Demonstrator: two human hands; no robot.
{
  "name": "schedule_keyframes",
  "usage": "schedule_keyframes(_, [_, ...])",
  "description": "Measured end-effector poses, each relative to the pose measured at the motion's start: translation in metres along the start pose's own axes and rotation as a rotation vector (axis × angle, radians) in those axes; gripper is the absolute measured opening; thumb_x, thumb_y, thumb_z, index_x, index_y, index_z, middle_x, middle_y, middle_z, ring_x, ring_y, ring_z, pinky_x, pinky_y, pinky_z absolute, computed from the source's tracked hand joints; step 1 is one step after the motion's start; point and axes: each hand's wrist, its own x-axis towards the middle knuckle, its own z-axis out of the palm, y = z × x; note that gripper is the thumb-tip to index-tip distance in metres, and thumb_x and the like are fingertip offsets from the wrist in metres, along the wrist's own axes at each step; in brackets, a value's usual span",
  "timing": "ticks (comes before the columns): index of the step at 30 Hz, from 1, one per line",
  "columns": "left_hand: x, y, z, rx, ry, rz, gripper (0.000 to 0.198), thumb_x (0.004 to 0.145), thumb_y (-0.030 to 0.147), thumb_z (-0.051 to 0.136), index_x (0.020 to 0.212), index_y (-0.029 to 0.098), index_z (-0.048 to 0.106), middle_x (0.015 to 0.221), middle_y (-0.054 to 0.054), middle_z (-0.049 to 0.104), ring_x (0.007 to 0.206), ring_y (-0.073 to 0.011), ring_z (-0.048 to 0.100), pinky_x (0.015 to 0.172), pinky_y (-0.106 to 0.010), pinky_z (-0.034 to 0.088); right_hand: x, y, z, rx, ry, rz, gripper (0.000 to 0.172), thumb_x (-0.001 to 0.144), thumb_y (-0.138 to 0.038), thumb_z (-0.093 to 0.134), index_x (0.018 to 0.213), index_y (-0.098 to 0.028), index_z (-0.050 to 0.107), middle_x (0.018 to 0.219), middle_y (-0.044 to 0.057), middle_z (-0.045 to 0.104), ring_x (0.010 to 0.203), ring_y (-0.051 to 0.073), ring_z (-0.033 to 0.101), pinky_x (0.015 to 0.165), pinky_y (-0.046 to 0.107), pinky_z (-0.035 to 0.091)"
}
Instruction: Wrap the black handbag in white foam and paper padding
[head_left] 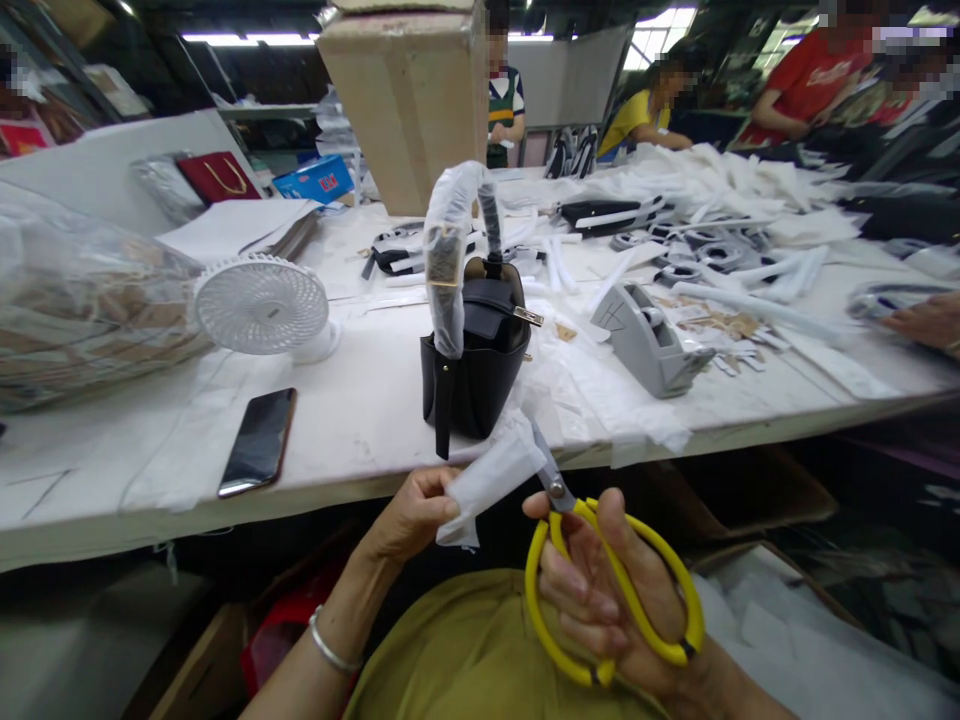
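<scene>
Scissors (pixel 556 490) are being gripped by the right hand (pixel 589 590), blades (pixel 547 458) beside white wrapping (pixel 493 482) that the left hand (pixel 412 515) is pinching near a black handbag (pixel 476 385).

Yellow-handled scissors (pixel 556 489); white sheet (pixel 495 475); black bag (pixel 476 385); grey tape dispenser (pixel 646 345); white fan (pixel 261 305).

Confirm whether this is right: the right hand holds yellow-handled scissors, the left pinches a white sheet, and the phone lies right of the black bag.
One thing is wrong: the head view shows the phone lying left of the black bag. The scissors and white sheet are as stated.
</scene>
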Motion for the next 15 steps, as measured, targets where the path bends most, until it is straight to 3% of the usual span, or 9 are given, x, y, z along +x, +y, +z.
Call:
schedule_keyframes(6, [-0.006, 0.001, -0.023, 0.151, -0.027, -0.021, 0.039, 0.054, 0.038, 0.091, 0.055, 0.012, 0.061, 0.063, 0.0, 0.056, 0.057, -0.0099, 0.047, 0.052, -0.02, 0.033, -0.008, 0.006, -0.012, 0.008, -0.078, 0.036, 0.054, 0.098, -0.057, 0.045, 0.125, -0.014, 0.065, 0.057, -0.006, 0.046, 0.035, -0.001, 0.016, 0.031, 0.007, 0.024])
schedule_keyframes(12, [-0.012, 0.014, -0.027, 0.262, -0.077, -0.02, 0.035, 0.058, 0.039, 0.089, 0.055, 0.013, 0.065, 0.061, 0.0, 0.056, 0.057, -0.0103, 0.046, 0.053, -0.021, 0.033, -0.011, 0.013, -0.008, -0.113, 0.03, 0.05, 0.059, 0.09, -0.064, 0.054, 0.118, -0.014, 0.066, 0.068, 0.0, 0.056, 0.042, 0.002, 0.031, 0.037, 0.012, 0.035])
schedule_keyframes(15, [-0.015, 0.015, -0.029, 0.277, -0.089, -0.035, 0.035, 0.058, 0.04, 0.089, 0.056, 0.013, 0.066, 0.062, -0.001, 0.057, 0.057, -0.0107, 0.047, 0.054, -0.022, 0.033, -0.009, 0.013, -0.006, -0.091, -0.019, 0.066, 0.054, 0.097, -0.059, 0.045, 0.117, -0.015, 0.066, 0.059, -0.005, 0.049, 0.034, 0.0, 0.022, 0.031, 0.009, 0.028])
